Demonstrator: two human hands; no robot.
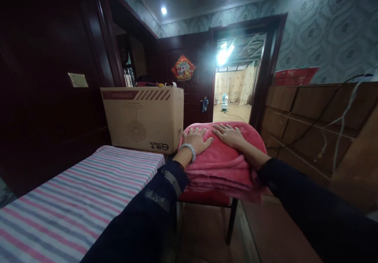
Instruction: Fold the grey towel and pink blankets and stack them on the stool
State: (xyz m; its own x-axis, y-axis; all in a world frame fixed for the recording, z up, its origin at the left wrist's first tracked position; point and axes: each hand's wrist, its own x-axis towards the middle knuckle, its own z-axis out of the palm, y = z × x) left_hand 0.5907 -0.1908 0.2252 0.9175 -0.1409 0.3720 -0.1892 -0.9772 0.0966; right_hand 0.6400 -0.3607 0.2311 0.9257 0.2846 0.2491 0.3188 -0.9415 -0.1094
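A folded pink blanket (224, 164) lies stacked on a red stool (206, 198) in front of me. My left hand (196, 139), with a pale bangle on its wrist, rests flat on the blanket's top left, fingers stretched out. My right hand (228, 134) lies flat on the blanket's top beside it, fingers spread toward the left. Neither hand grips anything. Both sleeves are dark blue.
A bed with a pink, white and grey striped sheet (88, 192) runs along the left. A cardboard box (144, 117) stands at its far end. Dark wooden panelling (44, 97) is on the left, a wooden headboard (319, 113) with cables on the right, an open doorway (234, 93) ahead.
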